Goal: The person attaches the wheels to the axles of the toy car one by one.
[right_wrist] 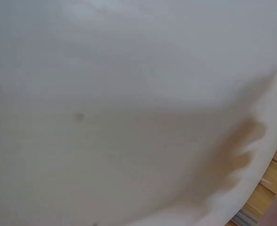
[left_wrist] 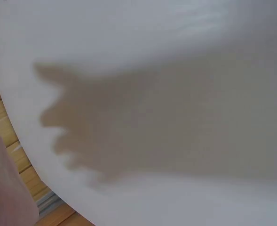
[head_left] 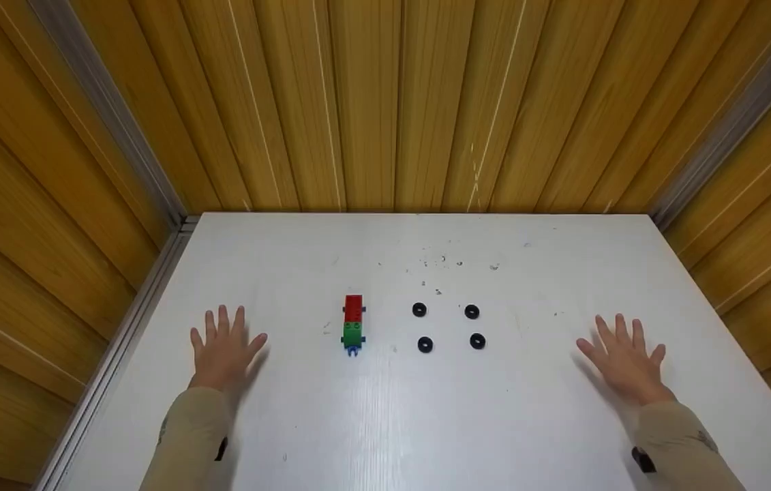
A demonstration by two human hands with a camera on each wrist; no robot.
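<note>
My left hand (head_left: 221, 353) is spread over the left part of the white table, palm down, fingers straight, holding nothing. On the right side my right hand (head_left: 627, 361) is spread the same way, with nothing in it. Between them, nearer the left hand, lies a toy car body of building bricks (head_left: 353, 324), red at the far end, green nearer me, with blue pieces at the near end and sides. Several small black wheels (head_left: 425, 344) lie apart from one another to its right. The left wrist view shows a hand's shadow and part of the left hand (left_wrist: 6, 174).
The white table (head_left: 385, 423) bears small dark marks towards its far side. Wood-look panels (head_left: 365, 102) rise behind it and on both sides, with a grey metal rail (head_left: 119, 354) along the left edge.
</note>
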